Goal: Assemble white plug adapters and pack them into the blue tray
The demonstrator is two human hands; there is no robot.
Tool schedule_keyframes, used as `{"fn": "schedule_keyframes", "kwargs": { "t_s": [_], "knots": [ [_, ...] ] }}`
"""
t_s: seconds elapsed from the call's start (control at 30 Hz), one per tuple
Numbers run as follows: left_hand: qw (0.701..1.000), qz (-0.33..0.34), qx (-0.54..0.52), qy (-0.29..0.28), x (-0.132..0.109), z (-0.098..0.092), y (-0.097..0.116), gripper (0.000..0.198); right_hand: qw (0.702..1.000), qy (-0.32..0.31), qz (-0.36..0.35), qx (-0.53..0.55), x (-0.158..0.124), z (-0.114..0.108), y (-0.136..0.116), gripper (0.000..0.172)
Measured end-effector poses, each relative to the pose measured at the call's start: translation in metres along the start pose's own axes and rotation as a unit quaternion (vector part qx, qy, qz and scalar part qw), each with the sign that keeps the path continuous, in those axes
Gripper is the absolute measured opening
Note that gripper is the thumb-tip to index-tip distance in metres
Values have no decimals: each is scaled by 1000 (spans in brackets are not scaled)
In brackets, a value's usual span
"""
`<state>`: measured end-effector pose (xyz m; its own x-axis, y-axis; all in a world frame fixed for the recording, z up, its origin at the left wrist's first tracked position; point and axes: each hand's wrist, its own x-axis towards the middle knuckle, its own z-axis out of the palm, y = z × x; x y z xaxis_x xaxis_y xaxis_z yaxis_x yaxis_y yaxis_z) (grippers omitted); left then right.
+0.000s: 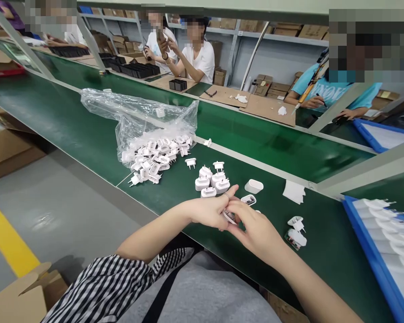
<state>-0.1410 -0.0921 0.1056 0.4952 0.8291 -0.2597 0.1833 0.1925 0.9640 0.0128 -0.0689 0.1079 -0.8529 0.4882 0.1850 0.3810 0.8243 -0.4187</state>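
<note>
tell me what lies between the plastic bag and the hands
Head view: a cluster of white plug bodies and loose pronged pieces on the belt, before the left hand and right hand holding a plug part.

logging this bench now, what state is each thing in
left hand, gripping the white part
right hand, gripping the white part
white part, held between both hands
plastic bag, open, plugs spilling out
white shell, lying loose, untouched
blue tray, holds white pieces

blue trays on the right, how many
2. One blue tray at lower right, holding white parts; the other blue tray farther off, across the belt. More may be out of frame.
</note>
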Motion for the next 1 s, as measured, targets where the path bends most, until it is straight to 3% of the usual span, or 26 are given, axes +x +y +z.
{"fn": "schedule_keyframes", "kwargs": {
  "t_s": [0.1, 0.23, 0.37, 0.43, 0.5, 0.67, 0.8, 1.0],
  "knots": [
    [994, -11, -111, 9, 0, 3, -4, 89, 998, -29, 10, -48, -1, -5, -3, 24],
    [983, 1, -162, 86, -10, 8, -6, 73, 993, -57, 34, -102, -3, -10, 1, 25],
    [979, 28, -58, 194, -24, 12, -15, 57, 991, -10, 81, -106, -4, -2, 12, 17],
    [962, 5, 54, 269, -25, 15, -27, 48, 988, -2, 116, -99, -5, 7, 17, 13],
    [938, -33, 161, 305, -20, 20, -42, 46, 985, -17, 137, -99, -6, 18, 20, 11],
    [923, -45, 252, 289, -2, 31, -69, 46, 979, -71, 149, -121, -7, 40, 23, 10],
    [915, -20, 269, 299, 1, 34, -71, 29, 979, -85, 149, -109, -5, 40, 24, 18],
    [895, -32, 318, 310, 1, 34, -74, 28, 980, -95, 157, -72, -3, 38, 28, 23]
  ]
}}
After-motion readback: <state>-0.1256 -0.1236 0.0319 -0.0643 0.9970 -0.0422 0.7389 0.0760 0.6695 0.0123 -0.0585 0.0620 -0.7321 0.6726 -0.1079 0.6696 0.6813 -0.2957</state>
